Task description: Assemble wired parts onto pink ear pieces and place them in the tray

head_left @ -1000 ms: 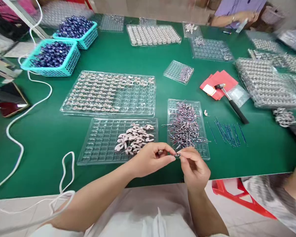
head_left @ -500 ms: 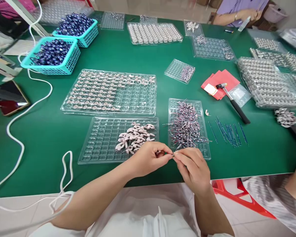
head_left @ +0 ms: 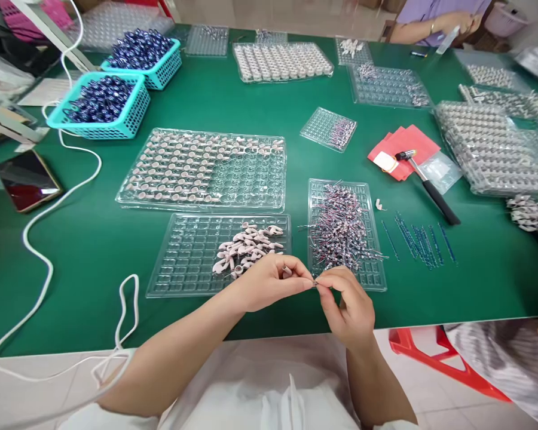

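My left hand point(head_left: 271, 282) and my right hand point(head_left: 347, 304) meet fingertip to fingertip above the near edge of the green table point(head_left: 72, 251). Both pinch a tiny wired part point(head_left: 314, 284) between thumb and fingers. My left hand also keeps a small pink piece tucked in its fingers. Just beyond lies a clear tray point(head_left: 183, 257) with a pile of pink plastic pieces point(head_left: 246, 248). To the right of it a second clear tray point(head_left: 372, 275) carries a heap of small wired components point(head_left: 338, 227).
A big clear tray point(head_left: 251, 179) partly filled with pink pieces lies further back. Two teal baskets point(head_left: 99, 104) of dark blue parts stand far left, by a phone point(head_left: 27, 180) and white cable point(head_left: 40, 239). A hammer point(head_left: 425, 185), red papers and blue wires point(head_left: 416, 236) lie right. Another person sits far right.
My right hand has drawn slightly closer to the left, and the pinch point has stayed near the same spot. The view has shifted a little; nothing on the table has moved.
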### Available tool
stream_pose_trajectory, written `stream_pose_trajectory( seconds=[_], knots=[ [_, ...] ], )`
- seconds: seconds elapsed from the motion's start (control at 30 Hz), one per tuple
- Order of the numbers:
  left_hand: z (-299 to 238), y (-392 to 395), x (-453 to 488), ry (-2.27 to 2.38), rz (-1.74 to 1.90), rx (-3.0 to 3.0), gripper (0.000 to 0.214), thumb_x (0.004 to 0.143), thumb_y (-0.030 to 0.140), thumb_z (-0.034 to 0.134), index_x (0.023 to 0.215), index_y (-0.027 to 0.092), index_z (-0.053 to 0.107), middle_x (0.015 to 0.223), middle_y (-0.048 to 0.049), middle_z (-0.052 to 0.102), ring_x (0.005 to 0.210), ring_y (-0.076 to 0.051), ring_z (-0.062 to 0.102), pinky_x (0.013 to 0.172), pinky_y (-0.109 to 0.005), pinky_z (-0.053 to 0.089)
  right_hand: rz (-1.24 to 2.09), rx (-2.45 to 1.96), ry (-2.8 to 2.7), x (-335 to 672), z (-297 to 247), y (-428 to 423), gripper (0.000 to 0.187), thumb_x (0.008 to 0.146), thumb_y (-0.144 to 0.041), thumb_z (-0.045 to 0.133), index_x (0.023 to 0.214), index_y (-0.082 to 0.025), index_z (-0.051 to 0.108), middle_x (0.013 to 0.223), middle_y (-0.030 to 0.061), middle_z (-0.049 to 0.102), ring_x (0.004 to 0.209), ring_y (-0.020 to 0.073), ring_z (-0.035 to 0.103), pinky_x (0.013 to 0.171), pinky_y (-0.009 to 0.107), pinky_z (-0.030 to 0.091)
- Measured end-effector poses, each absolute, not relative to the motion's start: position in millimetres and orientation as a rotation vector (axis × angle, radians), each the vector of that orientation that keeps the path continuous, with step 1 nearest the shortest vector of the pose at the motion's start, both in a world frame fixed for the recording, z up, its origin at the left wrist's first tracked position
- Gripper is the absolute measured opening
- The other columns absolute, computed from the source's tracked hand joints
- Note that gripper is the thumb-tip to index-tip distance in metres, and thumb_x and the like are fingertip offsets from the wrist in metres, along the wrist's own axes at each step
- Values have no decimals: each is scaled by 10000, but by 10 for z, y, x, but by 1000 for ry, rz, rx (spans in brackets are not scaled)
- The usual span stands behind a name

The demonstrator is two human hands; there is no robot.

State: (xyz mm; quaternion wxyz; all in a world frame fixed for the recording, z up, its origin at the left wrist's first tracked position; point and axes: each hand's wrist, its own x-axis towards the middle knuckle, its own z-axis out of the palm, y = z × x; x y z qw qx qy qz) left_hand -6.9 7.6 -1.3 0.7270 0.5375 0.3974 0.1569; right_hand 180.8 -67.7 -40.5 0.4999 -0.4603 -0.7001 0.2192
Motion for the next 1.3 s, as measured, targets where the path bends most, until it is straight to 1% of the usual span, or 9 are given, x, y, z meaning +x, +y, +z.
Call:
stream_pose_trajectory(
  seconds=[0.27,0.6,0.97,1.3],
  knots=[
    [26,83,-41,846,355,1111,217,771,348,697,761,134,660,643,34,512,600,-91,387,569,-236,292,612,-1081,-1578,1798,-461,-682,332,863,25,569,1072,-222,641,916,46,676,834,187,636,750,368,520],
    [42,83,-41,844,348,1144,193,773,339,678,754,149,646,636,42,493,590,-92,379,569,-238,294,681,-1116,-1478,1825,-426,-700,235,901,-46,560,1010,-231,657,848,32,669,790,183,635,719,360,527],
    [67,65,-52,845,360,1222,190,809,338,642,770,152,651,657,34,489,607,-102,389,580,-244,304,741,-1105,-1412,1826,-429,-707,203,911,-56,562,981,-222,654,839,30,649,784,174,618,704,341,513],
    [74,64,-54,870,382,1276,191,836,326,622,754,154,628,646,36,473,599,-98,372,571,-236,304,709,-1154,-1347,1843,-445,-711,151,927,-103,573,959,-224,658,813,30,643,778,177,617,697,347,520]
  ],
)
